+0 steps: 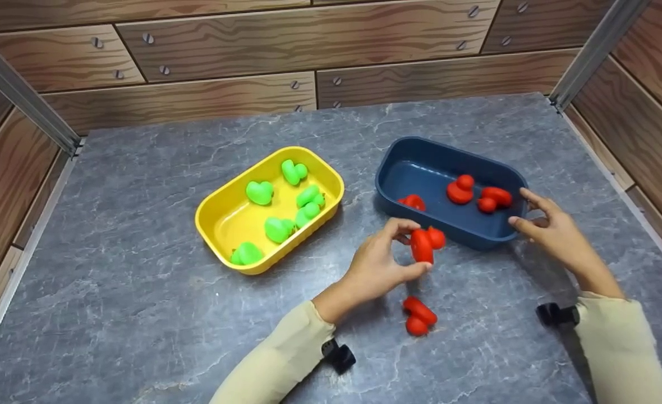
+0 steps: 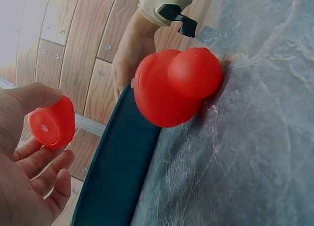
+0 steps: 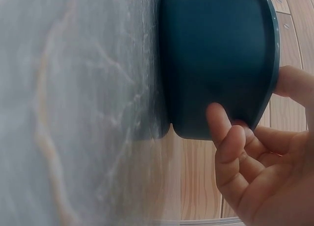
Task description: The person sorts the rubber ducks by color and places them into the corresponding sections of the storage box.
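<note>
My left hand (image 1: 378, 261) pinches a red toy duck (image 1: 422, 247) between thumb and fingers, just in front of the near wall of a dark blue tub (image 1: 421, 151). In the left wrist view the held duck (image 2: 51, 123) shows its flat round base. A second red duck (image 1: 419, 317) lies on the table below that hand and looms large in the left wrist view. At the tub's right end, my right hand (image 1: 555, 235) holds the rim, with fingers against the outer wall in the right wrist view. Three red ducks (image 1: 460, 189) lie inside the tub.
A yellow tub (image 1: 213, 216) with several green toy ducks (image 1: 260, 192) stands left of the blue one, at an angle. Both are on a grey marbled table (image 1: 140, 314). Wood-patterned panels (image 1: 286, 39) and metal corner posts (image 1: 28, 90) enclose the back and sides.
</note>
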{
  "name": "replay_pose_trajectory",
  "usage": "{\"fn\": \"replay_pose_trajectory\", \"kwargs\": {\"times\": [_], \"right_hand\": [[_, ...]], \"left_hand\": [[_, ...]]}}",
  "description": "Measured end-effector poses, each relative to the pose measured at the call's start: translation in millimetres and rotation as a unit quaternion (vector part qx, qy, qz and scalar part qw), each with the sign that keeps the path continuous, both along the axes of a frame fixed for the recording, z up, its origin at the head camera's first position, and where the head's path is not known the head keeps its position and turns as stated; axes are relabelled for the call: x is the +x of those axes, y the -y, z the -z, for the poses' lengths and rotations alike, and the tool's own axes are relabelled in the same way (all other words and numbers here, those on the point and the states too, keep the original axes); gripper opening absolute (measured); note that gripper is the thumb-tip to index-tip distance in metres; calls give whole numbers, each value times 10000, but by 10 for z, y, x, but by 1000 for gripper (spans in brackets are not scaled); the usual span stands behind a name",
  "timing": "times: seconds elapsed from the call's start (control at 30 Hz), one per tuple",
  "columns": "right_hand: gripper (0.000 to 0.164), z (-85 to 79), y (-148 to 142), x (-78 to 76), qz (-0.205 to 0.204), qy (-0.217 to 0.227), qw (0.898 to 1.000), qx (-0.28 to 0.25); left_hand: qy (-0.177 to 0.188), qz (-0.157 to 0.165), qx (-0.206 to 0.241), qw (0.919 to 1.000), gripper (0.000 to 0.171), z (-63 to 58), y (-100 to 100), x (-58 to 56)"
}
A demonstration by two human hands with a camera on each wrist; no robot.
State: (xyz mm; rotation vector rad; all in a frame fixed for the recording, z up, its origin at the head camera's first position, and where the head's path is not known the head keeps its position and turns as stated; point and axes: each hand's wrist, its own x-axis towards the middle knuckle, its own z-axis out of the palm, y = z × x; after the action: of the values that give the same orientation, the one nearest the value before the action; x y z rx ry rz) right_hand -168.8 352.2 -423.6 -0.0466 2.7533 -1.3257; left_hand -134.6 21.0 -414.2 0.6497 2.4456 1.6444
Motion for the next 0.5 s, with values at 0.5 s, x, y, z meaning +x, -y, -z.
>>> {"fn": "replay_pose_trajectory", "kwargs": {"times": [0.5], "right_hand": [[72, 4, -7, -16, 16, -7, 10000, 54]], "left_hand": [[-198, -550, 418, 9974, 52, 21, -148, -140]]}}
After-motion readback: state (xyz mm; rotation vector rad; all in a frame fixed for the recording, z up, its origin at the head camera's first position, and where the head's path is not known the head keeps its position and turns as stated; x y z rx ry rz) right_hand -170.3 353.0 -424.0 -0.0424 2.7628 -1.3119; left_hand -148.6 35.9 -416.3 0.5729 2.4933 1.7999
